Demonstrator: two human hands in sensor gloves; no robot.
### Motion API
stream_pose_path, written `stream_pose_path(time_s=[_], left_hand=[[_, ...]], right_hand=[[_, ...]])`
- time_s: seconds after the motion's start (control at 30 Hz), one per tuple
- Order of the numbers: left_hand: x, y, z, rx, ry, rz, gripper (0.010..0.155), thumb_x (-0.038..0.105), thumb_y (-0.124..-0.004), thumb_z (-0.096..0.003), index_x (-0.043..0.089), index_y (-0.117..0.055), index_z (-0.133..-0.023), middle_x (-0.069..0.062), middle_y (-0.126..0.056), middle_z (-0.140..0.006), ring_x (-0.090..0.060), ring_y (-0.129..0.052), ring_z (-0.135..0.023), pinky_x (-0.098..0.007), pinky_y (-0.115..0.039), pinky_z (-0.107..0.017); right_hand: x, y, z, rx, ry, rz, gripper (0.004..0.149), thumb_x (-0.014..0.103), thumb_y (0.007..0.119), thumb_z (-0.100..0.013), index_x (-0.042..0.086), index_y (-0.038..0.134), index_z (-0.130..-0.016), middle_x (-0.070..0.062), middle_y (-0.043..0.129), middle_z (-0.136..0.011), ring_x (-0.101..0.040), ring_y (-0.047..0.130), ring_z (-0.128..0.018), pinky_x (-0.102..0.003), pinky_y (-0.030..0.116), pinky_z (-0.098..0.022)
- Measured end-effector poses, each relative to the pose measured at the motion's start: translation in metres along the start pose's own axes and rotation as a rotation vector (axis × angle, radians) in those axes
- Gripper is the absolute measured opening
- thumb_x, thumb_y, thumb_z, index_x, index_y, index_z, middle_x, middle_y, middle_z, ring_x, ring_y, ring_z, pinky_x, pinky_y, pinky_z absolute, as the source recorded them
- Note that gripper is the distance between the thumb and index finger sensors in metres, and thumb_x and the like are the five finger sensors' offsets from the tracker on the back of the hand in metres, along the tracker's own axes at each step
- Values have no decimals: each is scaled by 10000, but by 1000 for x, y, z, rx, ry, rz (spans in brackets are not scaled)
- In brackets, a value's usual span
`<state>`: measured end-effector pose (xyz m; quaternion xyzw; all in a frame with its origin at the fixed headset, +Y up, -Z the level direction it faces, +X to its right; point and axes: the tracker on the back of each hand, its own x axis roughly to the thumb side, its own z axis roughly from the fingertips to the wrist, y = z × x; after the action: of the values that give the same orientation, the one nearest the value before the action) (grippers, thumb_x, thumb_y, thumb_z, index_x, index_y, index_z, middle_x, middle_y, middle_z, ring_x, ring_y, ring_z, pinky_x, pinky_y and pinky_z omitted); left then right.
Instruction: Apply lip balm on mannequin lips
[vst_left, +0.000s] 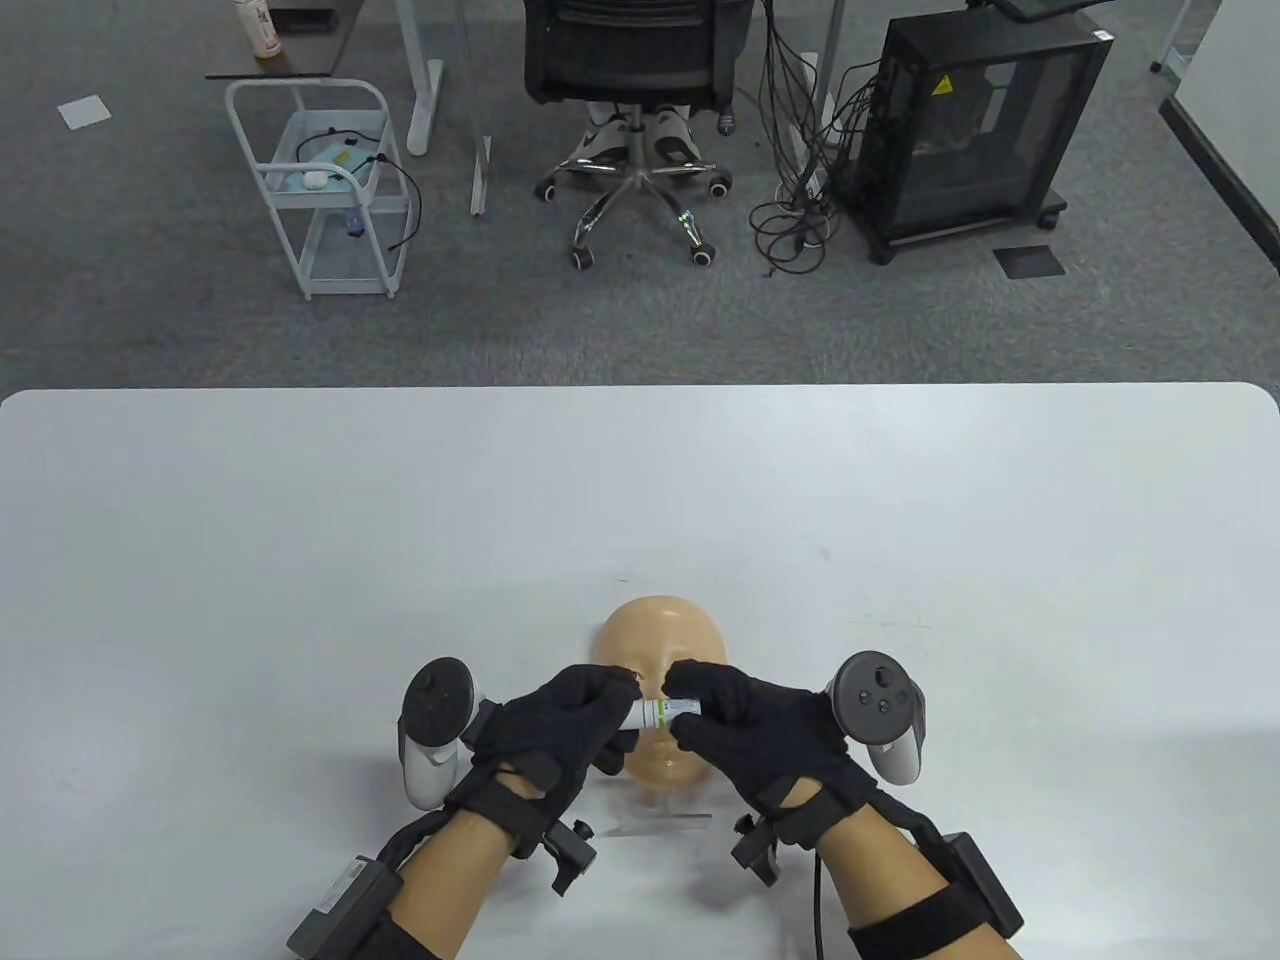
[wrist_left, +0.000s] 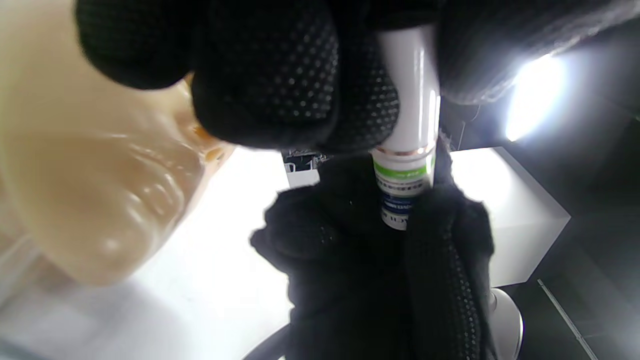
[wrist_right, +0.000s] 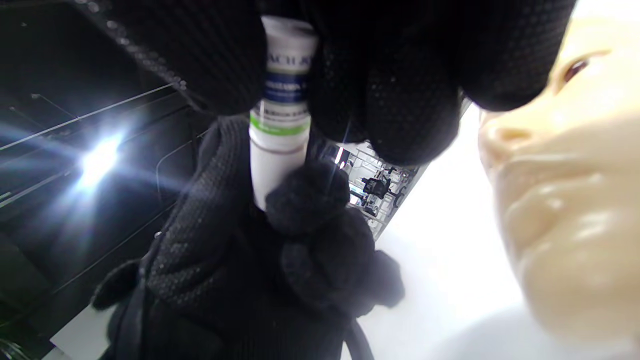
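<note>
A tan mannequin head (vst_left: 655, 630) lies face up on the white table (vst_left: 300, 560). My left hand (vst_left: 615, 705) and right hand (vst_left: 690, 715) hold one lip balm tube (vst_left: 660, 712) level above the face. In the left wrist view the left fingers (wrist_left: 280, 80) grip the tube's white cap (wrist_left: 410, 95). The right hand grips the labelled body (wrist_left: 400, 195). In the right wrist view the right fingers (wrist_right: 380, 75) hold the labelled body (wrist_right: 282, 95), and the mannequin's lips (wrist_right: 565, 220) are to the right. The cap sits closed against the body.
A clear stand base (vst_left: 660, 825) lies under the mannequin's chin end. Beyond the table's far edge stand an office chair (vst_left: 630, 60), a white wire cart (vst_left: 320, 190) and a black cabinet (vst_left: 980, 130).
</note>
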<state>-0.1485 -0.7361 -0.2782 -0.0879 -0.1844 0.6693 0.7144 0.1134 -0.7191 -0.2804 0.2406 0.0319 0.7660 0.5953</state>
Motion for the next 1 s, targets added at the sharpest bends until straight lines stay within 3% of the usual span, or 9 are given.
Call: stream_pose_path(time_s=[0.2,0.33,0.43,0.53,0.63,0.8,1.0], left_hand=[[-2,4,-3,17,6,-24,498,513,-886,-551,108,-854,-838,-120,-1081,-592,-252,-1087,-260,-489,-899,-341],[-2,4,-4,-34,-17,-71,527,528,-836,-585,109,-797,-903,-139,-1018,-687,-340,-1040,-417,-552,-806,-433],[9,19,-3,69,-165,-388,639,608,-802,-573,124,-717,-981,-197,-894,-876,-426,-965,-630,-595,-744,-509],[17,38,-2,117,-187,-729,648,628,-797,-575,157,-691,-1008,-200,-775,-1006,-465,-870,-808,-625,-689,-580],[17,53,-3,124,-106,-888,690,641,-806,-566,168,-656,-1045,-228,-681,-1081,-539,-731,-940,-721,-544,-647],[6,70,-5,65,93,-1061,831,705,-784,-572,186,-463,-1137,-225,-373,-1195,-612,-323,-1071,-788,-287,-662],[4,75,-6,92,117,-1132,864,741,-769,-563,218,-406,-1149,-204,-306,-1206,-592,-237,-1079,-783,-239,-657]], right_hand=[[0,8,-1,-36,9,-12,537,424,944,-475,178,787,-926,-71,1007,-767,-305,1063,-572,-460,889,-471],[4,3,-2,-39,22,26,531,442,929,-489,183,783,-928,-81,979,-719,-306,990,-543,-529,802,-511],[11,-13,1,-96,54,110,502,456,926,-493,185,812,-900,-97,976,-643,-296,959,-486,-551,772,-515],[19,-38,7,-163,121,384,476,464,932,-495,195,839,-876,-94,975,-601,-290,945,-461,-558,763,-522],[18,-58,8,-235,232,604,458,476,942,-488,210,864,-852,-85,975,-571,-280,940,-442,-554,765,-522],[-2,-59,-2,-176,403,897,448,461,969,-475,212,882,-837,-94,959,-566,-288,922,-444,-564,747,-532],[-18,-56,-10,-125,485,975,456,452,984,-468,207,885,-840,-99,953,-574,-294,916,-452,-570,739,-537]])
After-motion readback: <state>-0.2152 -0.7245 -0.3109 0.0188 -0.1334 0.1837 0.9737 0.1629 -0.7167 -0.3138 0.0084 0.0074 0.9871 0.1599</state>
